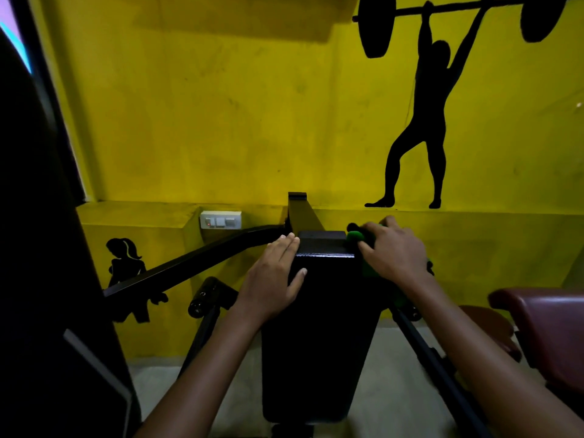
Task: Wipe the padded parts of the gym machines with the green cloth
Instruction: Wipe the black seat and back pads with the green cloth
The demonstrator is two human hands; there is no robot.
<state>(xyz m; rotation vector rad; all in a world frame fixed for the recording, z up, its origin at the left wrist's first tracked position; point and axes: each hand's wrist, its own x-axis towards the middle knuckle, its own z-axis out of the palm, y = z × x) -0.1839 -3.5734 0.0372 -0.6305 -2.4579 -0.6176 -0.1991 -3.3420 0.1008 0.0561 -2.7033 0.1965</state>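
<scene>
Closest to the camera are two bare forearms reaching forward, one on each side of a long black padded bench [319, 327] that runs away toward the yellow wall [221, 105]. I'll use the bench as the reference for everything.

The left hand [271, 276] lies flat on the bench's left edge near the far end, fingers straight and together along the side and the thumb resting on the top surface. Nothing is gripped; it's just pressing against the pad.

The right hand [392, 251] is at the bench's far right corner, fingers curled down over the green cloth [355, 237]. The cloth is bunched under that hand and pressed against the right side of the pad, with a bit poking out past the fingertips and more green showing below the wrist. It's a bit blurry there.

Beyond the bench's far end a black steel post [298, 213] rises against the wall, and a black bar [189, 263] slopes down to the left from it. Left of the post there's a white switch plate [220, 220] on the wall. Below the bench's left side sits a black roller pad [203, 297]. Off to the right of the bench is a maroon padded seat [543, 330]. On the wall above and right of the bench is a black weightlifter silhouette [429, 121]; a smaller woman silhouette [124, 263] sits lower left.
</scene>
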